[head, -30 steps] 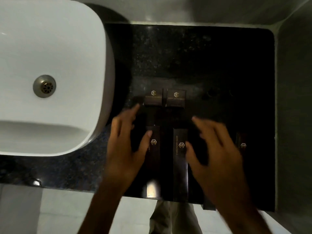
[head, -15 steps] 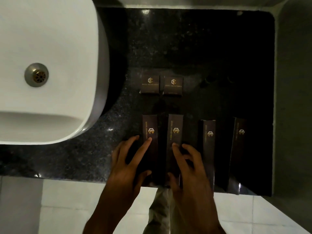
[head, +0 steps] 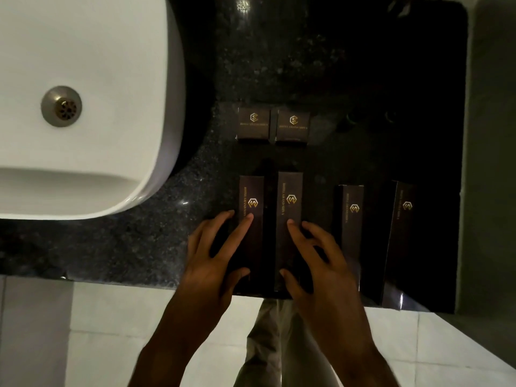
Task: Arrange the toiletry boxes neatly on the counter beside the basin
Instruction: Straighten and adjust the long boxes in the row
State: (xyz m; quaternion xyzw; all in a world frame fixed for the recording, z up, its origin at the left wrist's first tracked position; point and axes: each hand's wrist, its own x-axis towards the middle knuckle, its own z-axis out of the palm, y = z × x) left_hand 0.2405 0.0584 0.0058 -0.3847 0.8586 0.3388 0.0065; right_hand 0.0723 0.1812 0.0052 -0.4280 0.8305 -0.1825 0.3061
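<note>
Several dark brown toiletry boxes with gold logos lie on the black granite counter right of the white basin. Two small square boxes sit side by side at the back. In front of them four long boxes lie lengthwise in a row. My left hand rests with spread fingers on the leftmost long box. My right hand rests likewise on the second long box. The third long box and the slightly slanted fourth long box lie untouched to the right.
The counter's front edge runs just below my hands, with pale floor tiles beneath. A grey wall bounds the counter on the right. The basin's drain is at the left. Bare counter lies behind the small boxes.
Both hands have drawn back toward the front edge and settled on the two left long boxes. These boxes now lie parallel and close together. The view has shifted slightly.
</note>
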